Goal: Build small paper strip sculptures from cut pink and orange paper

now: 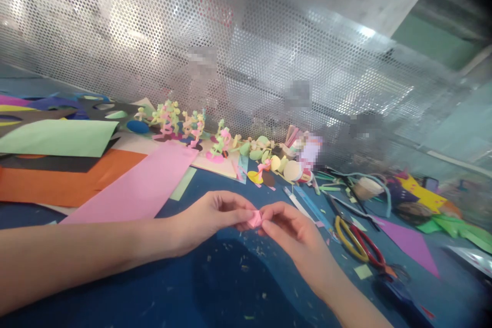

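Between both hands, just above the blue tabletop [230,266], is a small piece of folded pink paper [255,219]. My left hand [219,210] pinches its left side between thumb and fingers. From the right, my right hand [290,225] closes its thumb and fingertips on the other edge. The fingers partly hide the paper, so its full shape cannot be made out. A long pink paper sheet [142,184] lies beyond my left forearm.
Orange sheets [49,179] and a light green sheet [57,137] are stacked at left. Small paper figures [196,125] stand along the perforated metal screen [238,51]. To the right lie scissors [361,243], rulers [311,210], a purple sheet [407,241] and a paper cup [298,171].
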